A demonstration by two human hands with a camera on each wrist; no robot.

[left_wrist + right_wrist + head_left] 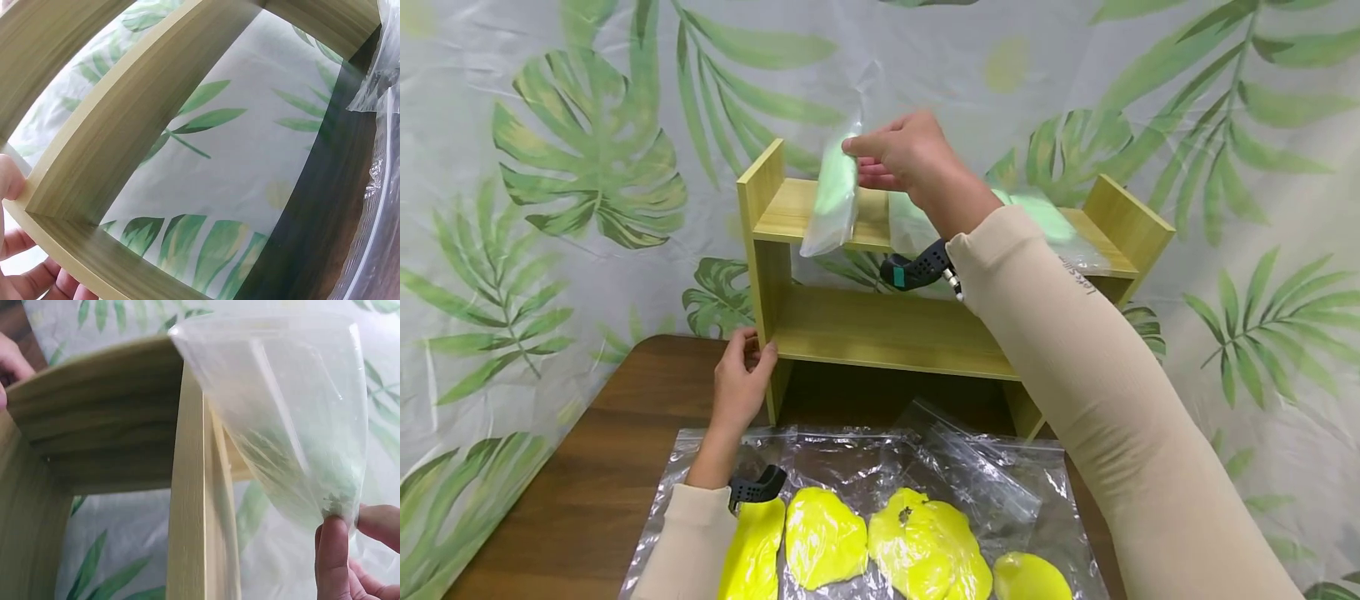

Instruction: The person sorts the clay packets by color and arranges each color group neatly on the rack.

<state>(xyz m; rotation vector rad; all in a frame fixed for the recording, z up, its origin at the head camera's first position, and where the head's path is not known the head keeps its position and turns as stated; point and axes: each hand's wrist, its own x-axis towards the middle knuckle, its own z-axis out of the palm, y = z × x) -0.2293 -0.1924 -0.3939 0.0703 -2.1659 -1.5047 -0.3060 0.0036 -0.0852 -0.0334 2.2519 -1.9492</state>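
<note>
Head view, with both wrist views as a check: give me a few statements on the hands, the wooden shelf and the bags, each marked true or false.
1. The right hand pinches a clear bag with green filling above the wooden shelf's top board. True.
2. The left hand holds a bag with yellow filling. False: it grips the shelf's left upright near the lower board.
3. Another green-filled bag already lies on the top board, toward its right end. True.
4. The yellow-filled bags lie on the shelf's lower board. False: they lie on the brown table in front of the shelf; that board carries nothing visible.
5. The shelf lies tipped on its side. False: it stands upright.
</note>
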